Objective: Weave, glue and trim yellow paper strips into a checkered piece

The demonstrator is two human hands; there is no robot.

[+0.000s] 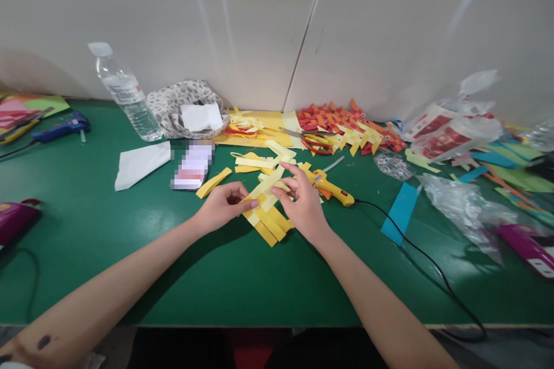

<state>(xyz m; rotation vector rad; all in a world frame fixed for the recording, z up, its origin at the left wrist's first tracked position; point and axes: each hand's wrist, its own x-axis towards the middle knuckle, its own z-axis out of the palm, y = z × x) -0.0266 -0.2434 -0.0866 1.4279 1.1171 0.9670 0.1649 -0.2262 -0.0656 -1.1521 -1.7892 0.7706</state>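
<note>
My left hand (225,204) and my right hand (303,204) both pinch a woven piece of yellow paper strips (268,216) lying on the green table (216,277). The left fingers grip its left edge. The right fingers hold a pale yellow strip that runs up and to the right across the weave. More loose yellow strips (255,162) lie just behind the piece, and a single one (213,183) lies to its left.
A yellow glue gun (333,190) with a black cord lies right of my hands. Scissors (311,141), finished red and yellow woven pieces (346,124), a water bottle (125,95), a phone (193,167), white paper (141,164) and plastic bags (463,202) surround the spot.
</note>
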